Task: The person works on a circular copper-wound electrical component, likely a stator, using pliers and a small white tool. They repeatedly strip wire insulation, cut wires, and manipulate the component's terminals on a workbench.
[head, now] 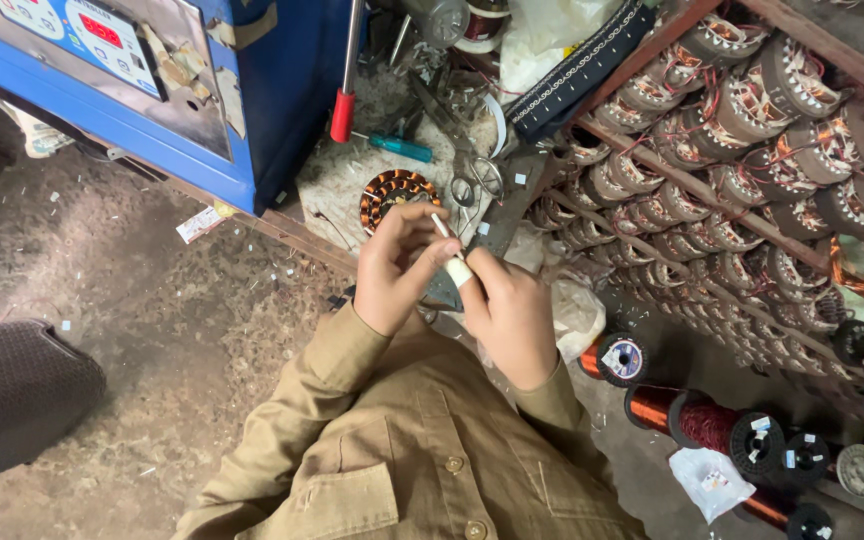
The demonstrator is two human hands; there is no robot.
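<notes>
My left hand (399, 265) and my right hand (508, 310) meet in front of my chest, both pinching a thin white stick-like piece (441, 224) between the fingertips. A white bandage wraps one right fingertip (460, 270). Just beyond my hands, a round stator (392, 195) wound with copper wire lies on the dirty bench, partly hidden by my left fingers. Scissors (476, 180) lie beside it to the right.
A blue machine (132, 80) with a control panel stands at upper left. A red-handled tool (344, 110) and a teal screwdriver (402, 148) lie on the bench. Racks of wound stators (752, 150) fill the right. Copper wire spools (692, 420) lie at lower right.
</notes>
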